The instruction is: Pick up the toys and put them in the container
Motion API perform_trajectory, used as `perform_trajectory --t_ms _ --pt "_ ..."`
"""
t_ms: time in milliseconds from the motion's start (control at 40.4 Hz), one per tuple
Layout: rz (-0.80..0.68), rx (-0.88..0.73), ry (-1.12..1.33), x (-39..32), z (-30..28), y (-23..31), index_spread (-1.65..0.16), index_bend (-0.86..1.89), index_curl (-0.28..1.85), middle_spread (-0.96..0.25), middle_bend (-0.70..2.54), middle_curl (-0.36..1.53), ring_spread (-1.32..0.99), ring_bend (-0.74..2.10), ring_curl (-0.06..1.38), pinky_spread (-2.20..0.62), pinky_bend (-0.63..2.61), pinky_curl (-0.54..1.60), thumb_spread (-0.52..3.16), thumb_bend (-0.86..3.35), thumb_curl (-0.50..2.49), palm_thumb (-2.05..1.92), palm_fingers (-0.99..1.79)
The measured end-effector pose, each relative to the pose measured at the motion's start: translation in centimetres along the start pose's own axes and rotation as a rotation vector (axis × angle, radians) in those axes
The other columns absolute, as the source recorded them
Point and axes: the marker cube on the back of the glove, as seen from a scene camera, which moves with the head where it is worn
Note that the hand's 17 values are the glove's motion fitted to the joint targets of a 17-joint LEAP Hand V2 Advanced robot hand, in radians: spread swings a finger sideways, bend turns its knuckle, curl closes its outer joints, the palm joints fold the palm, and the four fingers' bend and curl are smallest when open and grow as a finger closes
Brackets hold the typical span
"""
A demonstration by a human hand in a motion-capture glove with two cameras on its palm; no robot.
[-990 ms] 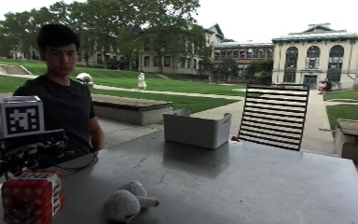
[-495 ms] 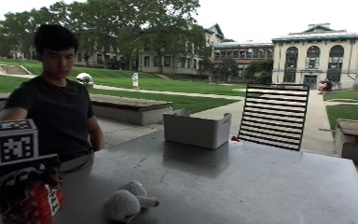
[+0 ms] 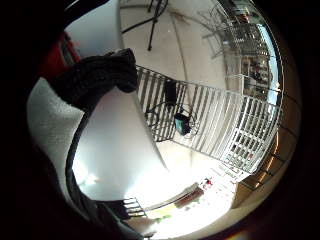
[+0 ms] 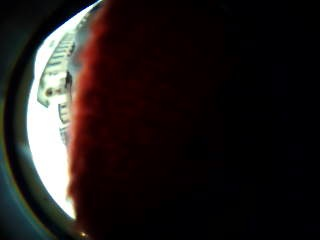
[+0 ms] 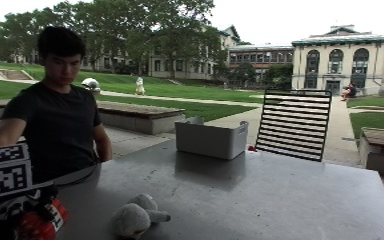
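Observation:
In the outside view my gloved right hand (image 5: 9, 216) is low at the table's near left corner and grips a red and white toy (image 5: 42, 225). In the thumb side palm view the red toy (image 4: 175, 125) fills nearly everything. The little finger side palm view shows a gloved finger (image 3: 100, 75) curled over the toy's white fuzzy part (image 3: 50, 125). A grey and white plush toy (image 5: 135, 217) lies on the table just right of my hand. The white container (image 5: 210, 137) stands at the table's far edge, well away from my hand.
The grey table (image 5: 258, 200) stretches right and back. A black slatted chair back (image 5: 293, 125) rises behind the far edge, right of the container. A small red thing (image 5: 252, 148) lies beside the container.
My hand with the red and white toy has sunk lower and moved left, toward the table's near left corner. The plush toy and the container have stayed put.

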Motion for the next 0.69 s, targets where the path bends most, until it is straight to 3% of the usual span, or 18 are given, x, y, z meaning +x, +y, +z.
perform_trajectory --t_ms 297,446,693 --pt "-0.006 -0.039 0.042 -0.5 -0.1 0.0 -0.41 0.35 0.31 -0.24 0.41 0.33 -0.43 0.7 0.35 -0.32 1.08 0.3 1.22 0.36 0.41 0.81 0.59" --pt "-0.039 0.046 0.027 -0.6 -0.6 0.1 -0.38 0.42 0.36 -0.32 0.58 0.4 -0.51 0.72 0.35 -0.39 0.96 0.27 1.26 0.43 0.45 0.9 0.91" --pt "-0.016 0.205 0.056 -1.7 -0.8 0.6 -0.32 0.45 0.43 -0.35 0.76 0.47 -0.47 0.9 0.43 -0.48 0.79 0.27 1.18 0.5 0.54 1.03 1.29"
